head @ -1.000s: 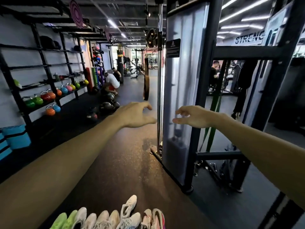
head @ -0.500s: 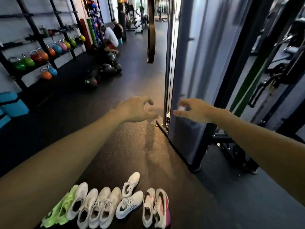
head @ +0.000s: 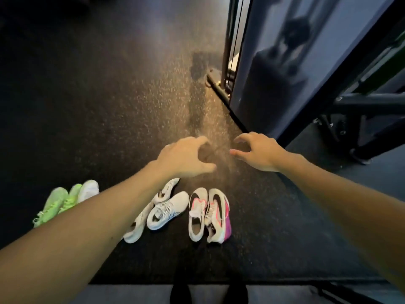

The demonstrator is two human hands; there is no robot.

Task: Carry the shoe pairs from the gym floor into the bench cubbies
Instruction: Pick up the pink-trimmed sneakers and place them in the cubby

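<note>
Compared with half a second earlier, the head view has tilted further down: the kettlebell rack and the far gym are out of frame, and the shoe row now lies mid-frame under both outstretched arms. Both hands sit lower in the view, above the speckled rubber floor (head: 109, 106).

The left hand (head: 186, 157) and right hand (head: 259, 152) hover close together beyond the shoes. Each has loosely curled, spread fingers and holds nothing; neither touches a shoe.

Surroundings: a cable machine (head: 274, 69) with a translucent panel stands to the right, its base rail (head: 217, 87) running along the floor toward the right hand. Black frame tubing (head: 372, 102) lies further right. The left forearm (head: 98, 220) crosses over the middle of the row and hides part of it.

Shoes, all on the floor:
- Pink-and-white pair (head: 208, 216): side by side, touching, long axes running away from the person, toes at the far end.
- White sneaker (head: 167, 210): just left of that pair, tilted, toe pointing far-right.
- Second white sneaker (head: 167, 188): beyond it, partly under the left wrist, toe also far-right.
- Another white shoe (head: 135, 229): partly hidden by the forearm.
- Neon green pair (head: 57, 202): at far left, toes far-right, with a further white shoe (head: 89, 189) beside it.
</note>
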